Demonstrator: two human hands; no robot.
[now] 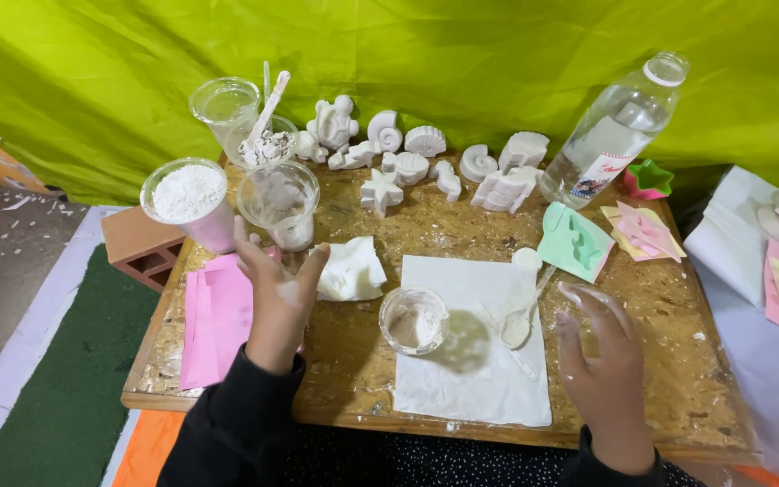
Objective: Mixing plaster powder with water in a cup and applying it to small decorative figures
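Both hands hovered over the messy chipboard tabletop [642,298], nothing in either grip.
Left hand [274,289] was spread open beside the clear plastic cup [279,203]; right hand [601,347], open too, sat near the white plastic spoon [520,320].

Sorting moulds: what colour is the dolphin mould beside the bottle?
Mint green mould, seen clearly in the head view.

Soft, even daylight tinted by the green sheet [462,63] fills the frame, casting only faint shadows on the surface [660,298], with mild glare on the bottle [610,131] and slight wide-angle bending at the edges.
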